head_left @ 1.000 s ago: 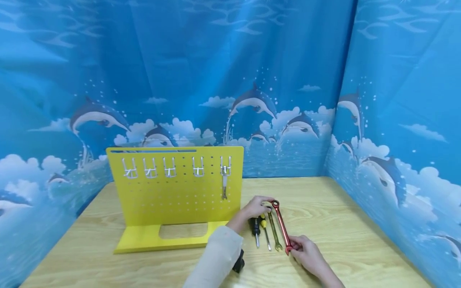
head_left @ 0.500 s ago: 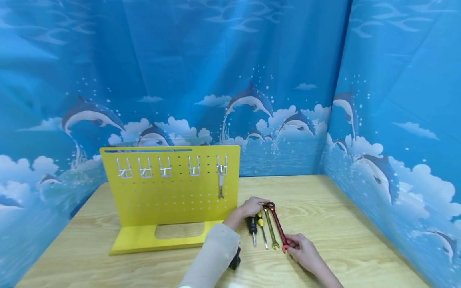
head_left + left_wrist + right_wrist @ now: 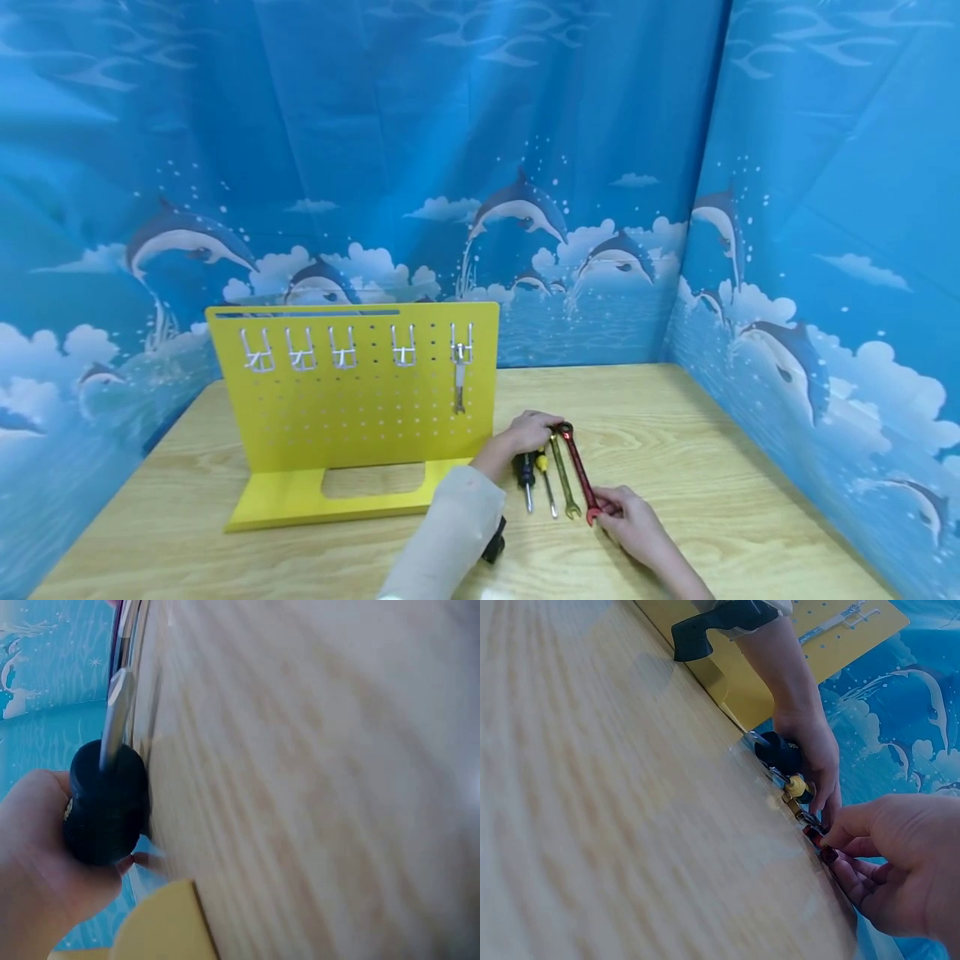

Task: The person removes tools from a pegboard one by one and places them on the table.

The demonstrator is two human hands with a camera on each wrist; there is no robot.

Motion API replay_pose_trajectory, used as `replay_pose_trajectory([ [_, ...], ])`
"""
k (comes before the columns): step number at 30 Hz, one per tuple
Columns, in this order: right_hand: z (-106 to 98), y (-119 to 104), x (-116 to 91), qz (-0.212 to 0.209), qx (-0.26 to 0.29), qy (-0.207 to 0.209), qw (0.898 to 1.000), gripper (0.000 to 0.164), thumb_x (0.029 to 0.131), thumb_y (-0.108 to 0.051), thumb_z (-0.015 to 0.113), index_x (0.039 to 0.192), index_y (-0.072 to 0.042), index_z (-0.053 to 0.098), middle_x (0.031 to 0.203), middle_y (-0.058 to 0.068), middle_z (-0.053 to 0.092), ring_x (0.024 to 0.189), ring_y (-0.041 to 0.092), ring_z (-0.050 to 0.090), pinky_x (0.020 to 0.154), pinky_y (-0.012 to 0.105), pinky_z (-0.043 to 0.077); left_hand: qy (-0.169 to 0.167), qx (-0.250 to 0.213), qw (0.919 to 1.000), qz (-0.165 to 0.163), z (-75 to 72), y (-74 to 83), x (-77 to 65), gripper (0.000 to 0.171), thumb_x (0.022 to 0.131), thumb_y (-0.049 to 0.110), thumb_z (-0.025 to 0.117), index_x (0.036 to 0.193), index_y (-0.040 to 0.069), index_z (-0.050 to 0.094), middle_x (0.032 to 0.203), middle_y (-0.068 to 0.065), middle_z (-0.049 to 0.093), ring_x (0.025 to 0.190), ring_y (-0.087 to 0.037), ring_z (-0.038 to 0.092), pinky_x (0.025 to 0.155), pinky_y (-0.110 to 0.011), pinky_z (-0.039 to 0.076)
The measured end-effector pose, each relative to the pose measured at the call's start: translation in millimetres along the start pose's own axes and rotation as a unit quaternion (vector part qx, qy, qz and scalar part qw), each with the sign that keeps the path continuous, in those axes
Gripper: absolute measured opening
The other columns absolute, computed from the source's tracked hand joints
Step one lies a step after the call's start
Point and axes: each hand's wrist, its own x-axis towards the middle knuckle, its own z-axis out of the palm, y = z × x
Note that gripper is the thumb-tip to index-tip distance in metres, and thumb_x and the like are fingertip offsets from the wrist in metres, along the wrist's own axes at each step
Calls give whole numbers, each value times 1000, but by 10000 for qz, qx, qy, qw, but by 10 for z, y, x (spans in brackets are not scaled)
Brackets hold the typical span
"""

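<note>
A red combination wrench (image 3: 579,471) lies at the right end of a row of tools on the wooden table. My right hand (image 3: 633,521) pinches its open-jaw end between thumb and fingers. At the far, ring end, my left hand (image 3: 528,432) holds on with its fingertips, which are partly hidden. Left of the red wrench lie a gold wrench (image 3: 567,483), a screwdriver with a yellow and black handle (image 3: 543,463) and a black-handled screwdriver (image 3: 527,471). The left wrist view shows the black handle (image 3: 109,806) close up, in front of the left hand.
A yellow pegboard (image 3: 360,417) stands left of the tools, with several metal hooks along its upper part. From its rightmost hook hangs a small silver wrench (image 3: 460,387). The black wrist camera (image 3: 494,542) shows by the left sleeve. Blue dolphin curtains (image 3: 420,167) surround the table.
The ring end of the red wrench has come down slightly, close to the gold wrench, with both hands still at its ends. The head view has shifted a little. The last half second shows almost no movement.
</note>
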Motion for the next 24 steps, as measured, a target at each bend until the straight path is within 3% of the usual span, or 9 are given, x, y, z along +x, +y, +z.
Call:
replay_pose_trajectory([
  [7,32,0,25,-113,36,-10,9999,37,69,12,65,106,12,61,79,4,54,70,9,52,64,21,50,27,430,9989,189,63,-135,89,41,96,15,37,133,28,49,134,5,46,127,-21,32,105,-32,26],
  [10,44,-2,34,-134,23,-31,9999,37,69,12,64,106,12,61,80,4,54,70,9,52,64,21,50,-49,290,9996,-17,-11,-50,-3,40,96,14,40,133,24,51,135,2,46,128,-23,31,105,-35,26],
  [14,50,-18,36,-50,49,-29,10000,37,69,12,65,106,12,62,80,4,54,70,9,52,65,21,50,13,165,9999,-23,-73,15,-110,37,96,16,42,132,18,52,133,-1,48,126,-24,33,103,-36,29],
  [19,23,-40,19,94,45,168,9998,33,71,10,66,104,10,63,79,4,55,70,11,53,63,22,49,92,-87,9999,56,-84,40,-136,36,97,23,44,133,16,50,132,-2,49,125,-25,33,102,-39,30],
  [24,-39,-39,18,157,-7,469,9988,29,75,9,65,104,6,64,82,5,58,73,12,55,66,23,49,411,-396,9979,315,-86,88,-127,37,97,25,45,132,14,51,133,-3,48,126,-25,34,103,-40,30],
])
